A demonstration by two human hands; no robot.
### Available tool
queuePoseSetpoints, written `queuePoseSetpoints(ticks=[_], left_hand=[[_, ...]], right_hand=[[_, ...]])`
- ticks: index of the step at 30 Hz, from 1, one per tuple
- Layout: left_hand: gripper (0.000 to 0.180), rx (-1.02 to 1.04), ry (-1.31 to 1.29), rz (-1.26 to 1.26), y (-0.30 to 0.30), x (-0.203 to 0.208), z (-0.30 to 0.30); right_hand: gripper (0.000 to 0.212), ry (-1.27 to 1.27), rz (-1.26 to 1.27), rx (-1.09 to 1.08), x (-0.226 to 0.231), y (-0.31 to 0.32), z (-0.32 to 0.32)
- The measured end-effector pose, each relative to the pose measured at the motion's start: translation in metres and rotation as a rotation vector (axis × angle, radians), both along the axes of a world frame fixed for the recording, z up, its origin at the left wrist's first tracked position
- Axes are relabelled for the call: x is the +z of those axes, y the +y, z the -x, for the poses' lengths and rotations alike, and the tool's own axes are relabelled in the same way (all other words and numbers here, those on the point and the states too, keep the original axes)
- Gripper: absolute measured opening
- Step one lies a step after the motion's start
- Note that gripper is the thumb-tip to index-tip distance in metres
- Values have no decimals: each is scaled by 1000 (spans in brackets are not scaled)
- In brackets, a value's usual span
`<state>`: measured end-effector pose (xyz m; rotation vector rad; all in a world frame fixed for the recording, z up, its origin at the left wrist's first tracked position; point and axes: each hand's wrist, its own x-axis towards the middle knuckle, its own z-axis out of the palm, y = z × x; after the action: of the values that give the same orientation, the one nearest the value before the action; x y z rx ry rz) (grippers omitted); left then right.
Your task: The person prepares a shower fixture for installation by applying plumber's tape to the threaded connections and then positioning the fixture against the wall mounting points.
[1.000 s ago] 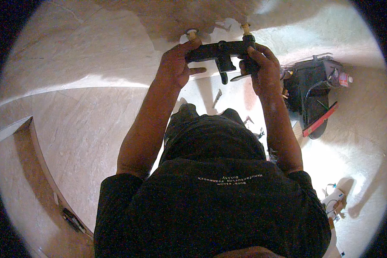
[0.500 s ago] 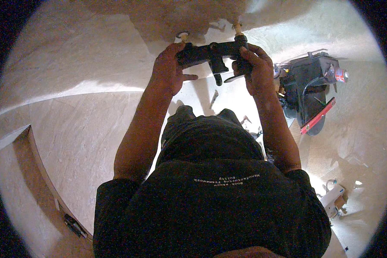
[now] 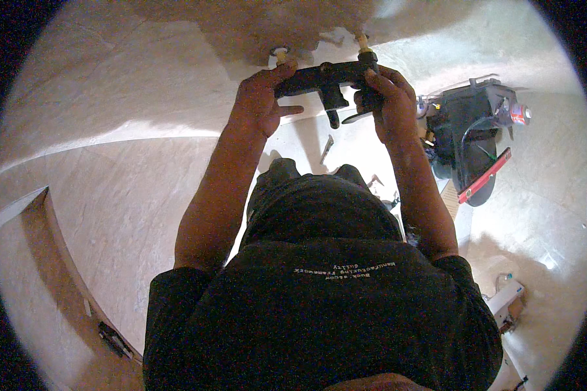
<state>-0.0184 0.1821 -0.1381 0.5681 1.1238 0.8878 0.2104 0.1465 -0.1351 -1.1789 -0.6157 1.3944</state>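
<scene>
A black wall-mounted mixer tap (image 3: 319,77) is held level between my two hands, close to the tiled wall. My left hand (image 3: 257,98) grips its left end, with the thumb on top near the nut and one finger stretched out below. Around the right end my right hand (image 3: 392,98) is closed. Two brass-coloured pipe fittings stick out of the wall: the left fitting (image 3: 281,57) by my left thumb, the right fitting (image 3: 362,44) just above the tap's right nut. Whether the nuts touch the fittings, I cannot tell. A spout and lever hang below the tap's middle.
Right of my right arm stands a black toilet (image 3: 473,140) with a red spirit level (image 3: 484,176) lying across it and a can (image 3: 519,114) on top. A long tool (image 3: 327,149) lies on the floor. At lower left is a wall niche (image 3: 65,260) holding dark items (image 3: 114,340).
Both hands and the tap have shifted slightly to the right. My left thumb has come over the top of the tap's left end.
</scene>
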Motion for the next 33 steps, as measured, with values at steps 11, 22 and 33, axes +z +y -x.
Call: queuePoseSetpoints(ticks=[11, 22, 33], left_hand=[[37, -17, 89, -62, -3, 6, -3], [37, 75, -172, 113, 4, 3, -3], [42, -47, -94, -50, -3, 4, 8]], right_hand=[[38, 16, -19, 1, -4, 1, -1], [40, 2, 8, -10, -1, 2, 0], [39, -6, 9, 2, 2, -1, 1]])
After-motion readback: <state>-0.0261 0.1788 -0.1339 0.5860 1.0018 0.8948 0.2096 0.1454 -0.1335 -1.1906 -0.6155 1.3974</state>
